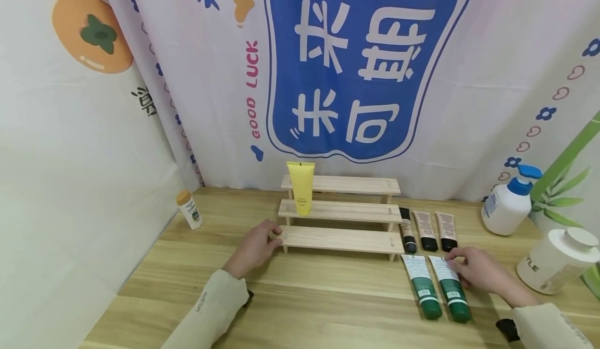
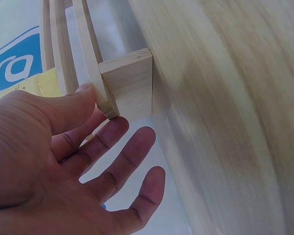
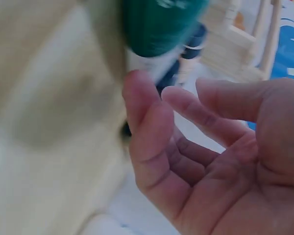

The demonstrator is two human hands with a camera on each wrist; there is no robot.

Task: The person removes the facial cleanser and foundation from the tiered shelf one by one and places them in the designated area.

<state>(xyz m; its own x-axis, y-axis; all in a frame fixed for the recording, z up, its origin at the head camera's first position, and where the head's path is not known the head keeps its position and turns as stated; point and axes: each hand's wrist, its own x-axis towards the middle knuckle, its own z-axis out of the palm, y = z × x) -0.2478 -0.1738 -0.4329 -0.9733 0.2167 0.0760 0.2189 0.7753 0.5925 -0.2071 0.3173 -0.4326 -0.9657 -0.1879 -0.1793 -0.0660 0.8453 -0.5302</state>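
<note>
A three-step wooden rack (image 1: 342,239) stands on the table, its lowest plank end between the thumb and fingers of my left hand (image 1: 255,247). In the left wrist view that hand (image 2: 63,142) pinches the plank's corner (image 2: 108,100), the outer fingers spread. A yellow tube (image 1: 302,187) stands upright on the middle step. My right hand (image 1: 478,271) is beside the upper end of a green-and-white tube (image 1: 452,289). In the right wrist view its fingers (image 3: 154,142) are loosely bent, thumb apart, gripping nothing; whether they touch the tube cannot be told. Another green-and-white tube (image 1: 423,286) lies alongside.
Behind these lie a dark tube (image 1: 407,229) and two beige tubes (image 1: 425,229) with black caps. A blue-topped pump bottle (image 1: 506,208) and a white jar (image 1: 555,260) stand at the right. A small orange-capped bottle (image 1: 190,212) is at the left. A printed curtain (image 1: 225,146) hangs behind.
</note>
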